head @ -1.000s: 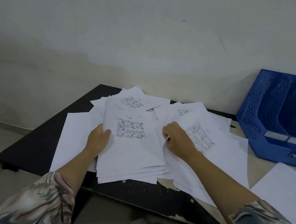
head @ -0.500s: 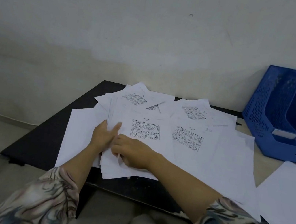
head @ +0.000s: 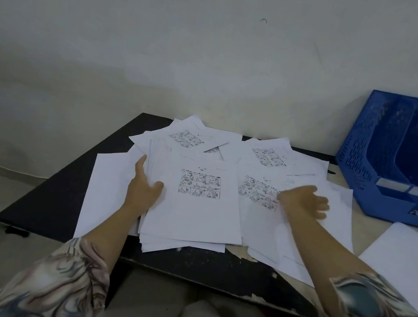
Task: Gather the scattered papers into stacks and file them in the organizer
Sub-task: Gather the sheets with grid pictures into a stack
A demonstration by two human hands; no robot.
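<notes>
A stack of white papers (head: 193, 218) with a comic-panel print on top lies at the middle of the black table (head: 61, 196). My left hand (head: 144, 186) holds the stack's left edge, thumb on top. My right hand (head: 301, 203) hovers with fingers spread over loose printed sheets (head: 298, 242) to the right; it looks blurred and holds nothing. More scattered papers (head: 265, 153) lie toward the wall. The blue organizer (head: 364, 165) stands at the far right.
A blank white sheet (head: 409, 264) lies at the right near the organizer's base. Another sheet (head: 108, 192) sits left of the stack. The table's front edge (head: 211, 281) is chipped. The wall runs close behind the table.
My right hand left the stack's lower left, where it met my left hand, and swung right over the loose sheets. A sheet now lies squared on top of the stack.
</notes>
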